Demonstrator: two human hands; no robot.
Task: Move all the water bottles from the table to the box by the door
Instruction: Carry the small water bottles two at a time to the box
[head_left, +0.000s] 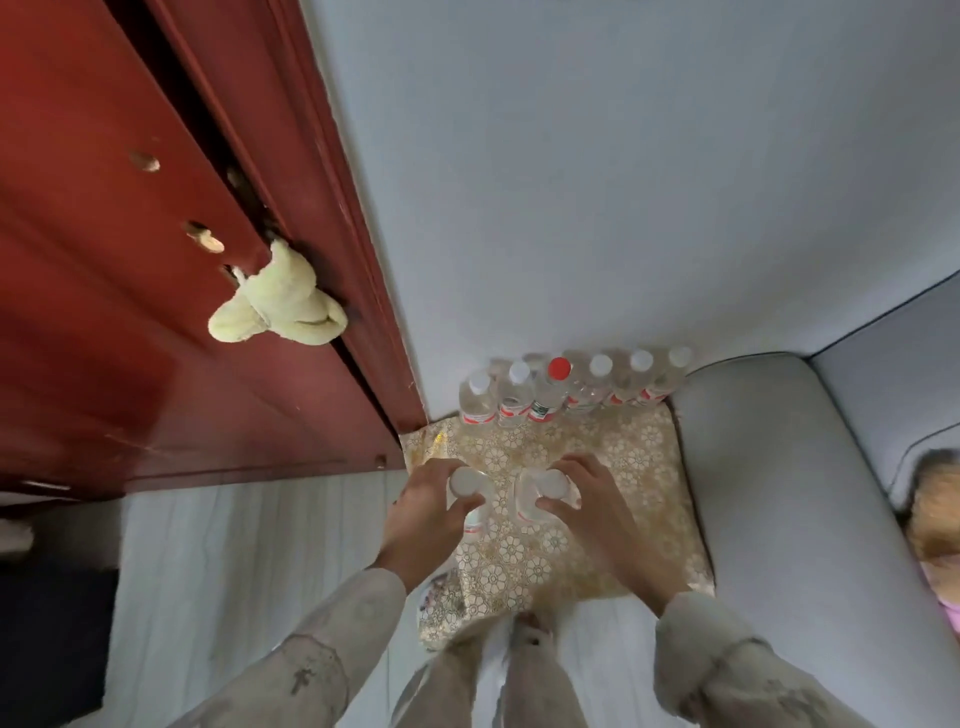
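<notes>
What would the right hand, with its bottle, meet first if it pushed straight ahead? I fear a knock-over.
Probably the row of bottles by the wall, past bare tablecloth; depth is unclear.

There is one view only, from a wide-angle camera on the person's head, looking steeply down and a little forward. It sits close above the table (639, 467), whose patterned top fills the lower middle, with the person's own sleeves and legs near the bottom edge. The far wall (597, 182) rises straight ahead, the red door (130, 312) bends away on the left, and a grey sofa arm (779, 467) curves along the right.
</notes>
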